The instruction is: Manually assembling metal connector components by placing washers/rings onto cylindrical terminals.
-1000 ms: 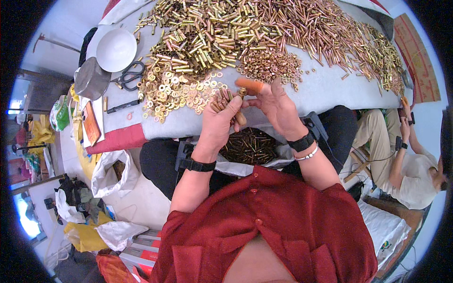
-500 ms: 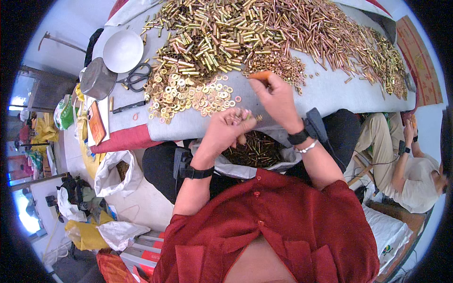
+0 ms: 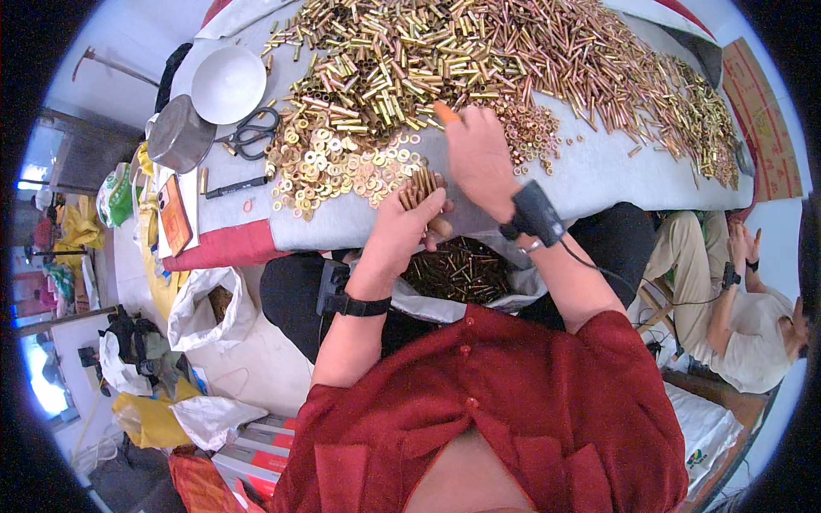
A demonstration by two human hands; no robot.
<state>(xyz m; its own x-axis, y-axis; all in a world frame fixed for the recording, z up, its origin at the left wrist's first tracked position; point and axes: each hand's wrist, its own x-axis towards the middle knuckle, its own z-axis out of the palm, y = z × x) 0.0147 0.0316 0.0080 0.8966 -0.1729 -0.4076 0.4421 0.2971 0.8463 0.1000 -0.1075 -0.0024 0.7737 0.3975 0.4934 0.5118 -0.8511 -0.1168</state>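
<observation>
Left hand [image 3: 402, 231] sits nearest, fingers clamped round a bundle of brass tubes [image 3: 419, 186], long axes pointing away. Right hand [image 3: 479, 162] reaches further, fingers loosely spread over the big brass pile [image 3: 479, 60] just beyond.

Bright, even daylight; glints on the brass pile [image 3: 479, 68]; fisheye bends edges, dark corners; hands slightly blurred

A tight bundle of short brass tubes [image 3: 419, 186] stands gripped in the left hand [image 3: 402, 229] at the tabletop's [image 3: 590, 175] near edge, ends upward, beside the big loose heap of brass tubes [image 3: 479, 60]
</observation>
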